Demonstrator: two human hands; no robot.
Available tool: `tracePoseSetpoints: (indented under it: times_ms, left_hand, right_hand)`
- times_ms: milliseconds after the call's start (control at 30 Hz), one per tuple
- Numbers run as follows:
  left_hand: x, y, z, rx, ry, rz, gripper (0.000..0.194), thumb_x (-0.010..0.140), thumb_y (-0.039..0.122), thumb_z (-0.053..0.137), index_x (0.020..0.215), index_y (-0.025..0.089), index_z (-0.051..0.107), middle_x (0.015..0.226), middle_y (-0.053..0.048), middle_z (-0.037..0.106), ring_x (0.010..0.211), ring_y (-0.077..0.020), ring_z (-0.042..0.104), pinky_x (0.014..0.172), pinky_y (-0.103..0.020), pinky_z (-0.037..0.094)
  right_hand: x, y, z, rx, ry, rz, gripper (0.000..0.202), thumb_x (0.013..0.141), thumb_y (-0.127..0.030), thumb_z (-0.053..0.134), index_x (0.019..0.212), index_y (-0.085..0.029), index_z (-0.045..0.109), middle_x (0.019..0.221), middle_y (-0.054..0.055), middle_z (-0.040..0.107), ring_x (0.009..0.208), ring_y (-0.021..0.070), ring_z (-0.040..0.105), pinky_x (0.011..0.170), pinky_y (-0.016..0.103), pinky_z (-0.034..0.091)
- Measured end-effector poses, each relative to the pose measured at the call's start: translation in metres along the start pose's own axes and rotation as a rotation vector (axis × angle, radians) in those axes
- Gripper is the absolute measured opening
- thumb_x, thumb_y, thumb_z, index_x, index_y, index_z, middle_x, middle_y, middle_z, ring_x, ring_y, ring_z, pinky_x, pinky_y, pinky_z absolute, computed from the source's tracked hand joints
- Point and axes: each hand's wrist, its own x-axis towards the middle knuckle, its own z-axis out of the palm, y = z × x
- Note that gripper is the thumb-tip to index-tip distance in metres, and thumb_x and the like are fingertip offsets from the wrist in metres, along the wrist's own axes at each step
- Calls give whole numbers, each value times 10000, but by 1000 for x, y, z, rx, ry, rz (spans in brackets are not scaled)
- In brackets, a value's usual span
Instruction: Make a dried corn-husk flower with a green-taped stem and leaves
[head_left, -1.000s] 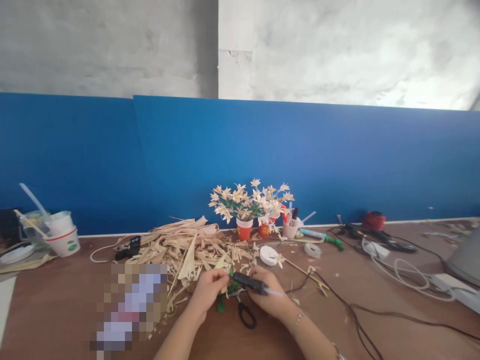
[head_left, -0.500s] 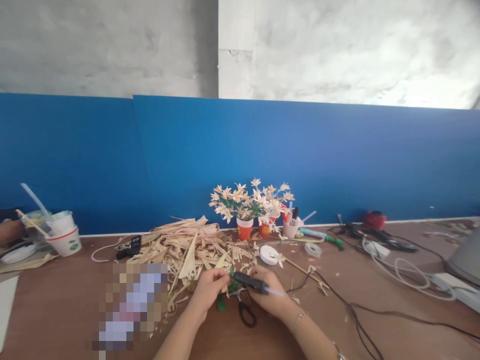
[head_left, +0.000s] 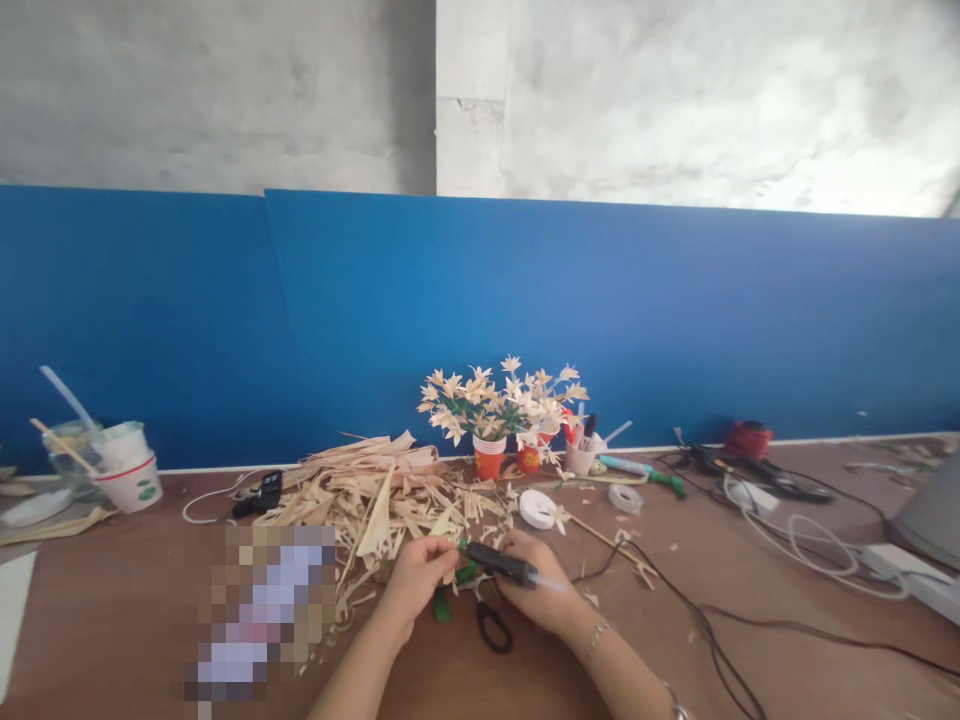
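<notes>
Fingers of the left hand [head_left: 409,585]: pinched together on a small green piece [head_left: 463,547], which is partly hidden by the fingertips.
Right hand [head_left: 551,607]: curled round a black glue gun [head_left: 499,564]; a pale glue stick [head_left: 550,583] is seen jutting from its rear.
Gun tip: pointed at the green piece, very near the left fingertips; whether they are touching cannot be told, nor can any glue be made out.
Below the hands: scissors [head_left: 495,630] laid on the desk [head_left: 442,680], held by neither hand, with green scraps [head_left: 442,605] just beside them.
Beyond the hands: a heap of pale dry strips [head_left: 386,500], loose and, by the look of it, largely unused.
Flowers already made: many pale flowers [head_left: 487,402] are borne on green stems, stood upright in two red paper cups, one at the left [head_left: 489,460] and one at the right [head_left: 529,458]; these bunches can be judged well advanced.
Flower left loose: one pale bloom [head_left: 560,519] is seen beside a white roll [head_left: 537,509], outside the cups.
Piece in hand: judged unfinished, since it is held at the gun tip, apart from the potted bunches.
Farther right: a clear tape roll [head_left: 625,499] and a black cable [head_left: 705,625] are spread across the desk.
</notes>
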Motion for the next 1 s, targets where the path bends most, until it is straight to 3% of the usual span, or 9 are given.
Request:
tracePoseSetpoints:
  times_ms: [300,500,633,767,867,933,1000]
  left_hand:
    - [0,3,0,-18,1,-1,270,563,397,672,638,142,621,450,52,493,416,-66,336,446,-201,242]
    - [-1,3,0,111,6,130,215,616,359,624,618,145,615,467,38,494,475,-106,415,508,-226,321]
    - [-3,2,0,246,-38,177,203,634,352,612,651,152,642,519,16,540,502,-130,453,524,-239,349]
    - [-4,6,-2,249,8,217,210,648,350,590,670,149,649,591,-2,593,570,-148,494,571,-241,369]
    - [-3,8,-4,212,39,226,208,646,344,589,675,147,650,624,-8,614,614,-158,513,609,-248,384]
    - [-3,8,-4,187,38,214,225,639,362,595,670,146,650,616,-8,615,619,-162,520,614,-252,389]
    - [-3,7,-3,171,39,199,243,626,383,607,672,149,651,618,-7,621,629,-168,531,619,-256,395]
  right_hand:
    - [0,-1,-3,-3,38,0,107,689,-95,529,627,-164,582,725,23,572,661,137,548,623,232,423]
    - [-4,-11,-8,4,-1,-104,94,728,-155,536,636,-174,528,696,4,544,660,128,510,597,218,385]
    - [-6,-12,-10,-62,132,-46,57,744,-226,530,725,-185,495,647,-13,523,585,116,452,541,217,342]
    - [-5,-12,-33,-292,345,-7,197,607,-196,572,774,-189,470,661,1,516,623,153,459,572,246,337]
    - [-5,-10,-70,-422,486,205,191,633,-212,541,808,-188,468,693,35,561,672,191,524,600,269,359]
    - [-9,-2,-95,-504,442,449,238,679,-242,518,904,-185,469,793,75,616,738,229,581,632,303,381]
    - [-17,13,-112,-579,297,735,291,671,-247,520,949,-172,477,843,120,641,801,283,611,663,359,398]
